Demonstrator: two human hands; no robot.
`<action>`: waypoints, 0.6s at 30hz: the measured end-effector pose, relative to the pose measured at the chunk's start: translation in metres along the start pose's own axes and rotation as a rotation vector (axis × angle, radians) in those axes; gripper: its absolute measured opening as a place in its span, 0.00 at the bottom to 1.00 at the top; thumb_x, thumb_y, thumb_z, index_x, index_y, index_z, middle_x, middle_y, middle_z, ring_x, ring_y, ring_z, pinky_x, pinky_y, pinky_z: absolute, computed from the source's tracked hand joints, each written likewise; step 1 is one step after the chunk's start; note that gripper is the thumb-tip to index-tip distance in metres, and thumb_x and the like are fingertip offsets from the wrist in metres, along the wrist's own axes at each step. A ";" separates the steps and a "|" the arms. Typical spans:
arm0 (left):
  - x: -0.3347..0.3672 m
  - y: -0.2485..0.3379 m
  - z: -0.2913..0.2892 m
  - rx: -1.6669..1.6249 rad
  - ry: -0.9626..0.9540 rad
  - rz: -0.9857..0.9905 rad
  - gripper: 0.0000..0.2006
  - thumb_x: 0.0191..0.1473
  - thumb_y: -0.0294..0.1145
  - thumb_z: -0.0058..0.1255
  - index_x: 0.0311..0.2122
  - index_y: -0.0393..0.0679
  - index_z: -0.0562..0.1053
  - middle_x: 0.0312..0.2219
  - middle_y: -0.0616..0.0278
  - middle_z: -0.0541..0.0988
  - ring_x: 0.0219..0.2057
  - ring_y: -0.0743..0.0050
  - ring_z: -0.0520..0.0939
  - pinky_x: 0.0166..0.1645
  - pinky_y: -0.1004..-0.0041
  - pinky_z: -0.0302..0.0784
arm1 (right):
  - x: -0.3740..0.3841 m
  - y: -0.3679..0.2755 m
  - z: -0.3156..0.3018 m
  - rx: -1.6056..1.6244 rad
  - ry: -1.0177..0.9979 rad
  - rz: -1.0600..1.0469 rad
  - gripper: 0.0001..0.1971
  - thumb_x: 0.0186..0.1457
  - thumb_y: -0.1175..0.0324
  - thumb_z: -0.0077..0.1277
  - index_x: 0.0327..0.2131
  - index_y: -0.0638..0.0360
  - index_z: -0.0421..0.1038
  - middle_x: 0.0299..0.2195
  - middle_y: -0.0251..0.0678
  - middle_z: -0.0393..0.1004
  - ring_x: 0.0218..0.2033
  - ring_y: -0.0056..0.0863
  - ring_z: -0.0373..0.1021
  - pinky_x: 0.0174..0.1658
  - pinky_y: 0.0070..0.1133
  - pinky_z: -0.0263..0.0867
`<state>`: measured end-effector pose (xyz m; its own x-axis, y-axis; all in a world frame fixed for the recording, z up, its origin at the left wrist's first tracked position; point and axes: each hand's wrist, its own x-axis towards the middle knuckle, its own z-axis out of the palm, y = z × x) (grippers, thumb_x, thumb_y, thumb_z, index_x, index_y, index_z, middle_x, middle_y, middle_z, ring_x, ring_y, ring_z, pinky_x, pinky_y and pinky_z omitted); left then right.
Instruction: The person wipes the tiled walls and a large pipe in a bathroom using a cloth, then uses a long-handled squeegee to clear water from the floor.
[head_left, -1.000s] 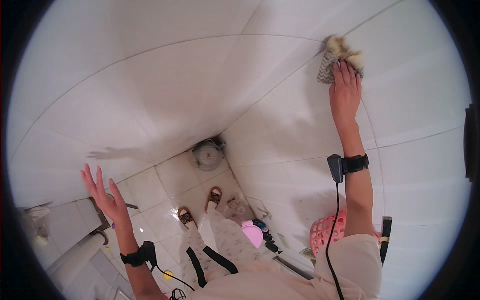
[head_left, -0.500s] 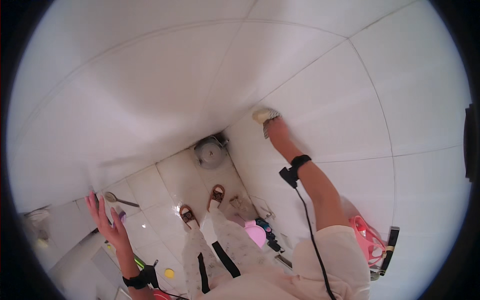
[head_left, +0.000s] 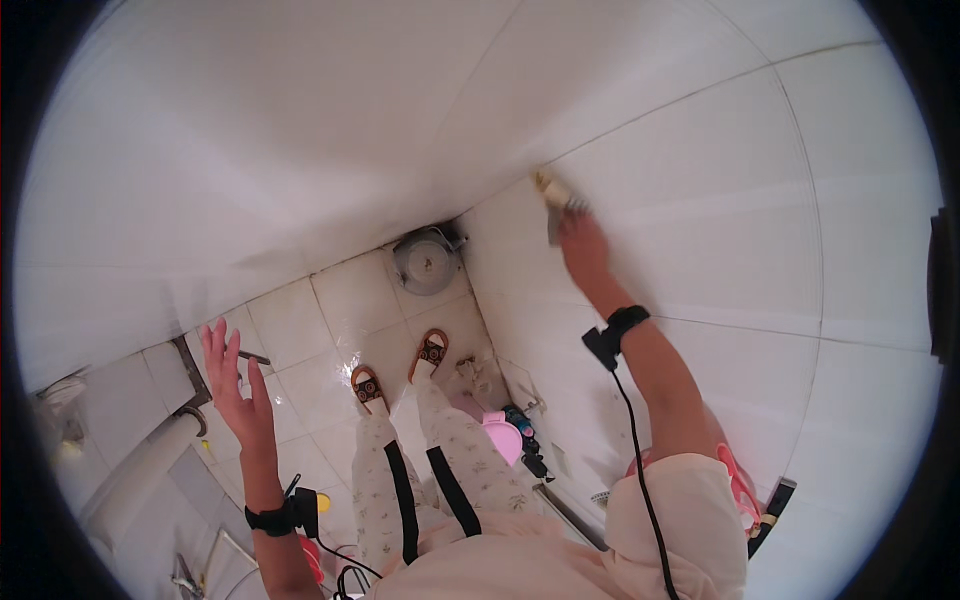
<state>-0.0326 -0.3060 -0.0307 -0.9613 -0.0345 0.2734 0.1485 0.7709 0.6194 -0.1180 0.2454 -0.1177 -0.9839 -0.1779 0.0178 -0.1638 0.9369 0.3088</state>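
My right hand [head_left: 583, 245] is closed on a cream-and-striped cloth [head_left: 557, 196], crumpled and slightly blurred. The cloth lies against the right-hand white tiled wall [head_left: 700, 230], near the corner seam with the facing wall. My palm hides part of it. At the lower left, my left hand [head_left: 238, 390] is raised with its fingers apart, holding nothing. A long-handled tool shows only partly behind those fingers. Both wrists wear black straps with small dark units and cables.
A round grey metal pot-like object [head_left: 427, 262] sits in the floor corner. Beside my sandalled feet are a pink dustpan-like piece [head_left: 502, 438] and wall pipes. A pink basket [head_left: 738, 480] hangs at the right; a white sink-like fixture [head_left: 150, 470] stands left.
My right hand has moved the cloth up and slightly right along the wall, toward the corner seam. My left hand has risen slightly rightward. The whole view has shifted.
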 end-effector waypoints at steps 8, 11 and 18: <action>-0.025 -0.009 0.001 -0.013 -0.037 -0.117 0.20 0.50 0.18 0.44 0.50 0.40 0.68 0.54 0.54 0.66 0.60 0.52 0.59 0.61 0.59 0.53 | -0.032 -0.035 -0.082 0.037 -0.625 0.201 0.11 0.51 0.68 0.42 0.34 0.60 0.73 0.38 0.40 0.72 0.48 0.37 0.64 0.53 0.31 0.58; -0.018 0.002 0.015 -0.049 -0.038 -0.083 0.20 0.50 0.17 0.44 0.50 0.40 0.68 0.54 0.55 0.66 0.60 0.52 0.59 0.61 0.59 0.53 | 0.003 0.016 -0.125 -0.181 -0.116 -0.044 0.13 0.53 0.72 0.40 0.40 0.62 0.71 0.44 0.41 0.70 0.51 0.37 0.62 0.56 0.32 0.55; -0.019 -0.002 0.013 -0.073 -0.048 -0.083 0.19 0.50 0.18 0.43 0.50 0.39 0.68 0.53 0.55 0.67 0.60 0.53 0.60 0.61 0.60 0.54 | -0.060 -0.004 -0.037 0.280 -0.214 0.274 0.13 0.56 0.70 0.36 0.40 0.65 0.68 0.39 0.47 0.71 0.45 0.45 0.64 0.50 0.35 0.59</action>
<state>-0.0173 -0.2982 -0.0469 -0.9807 -0.0647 0.1843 0.0824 0.7181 0.6911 -0.0554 0.2410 -0.0848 -0.9816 0.1265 -0.1434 0.1205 0.9915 0.0496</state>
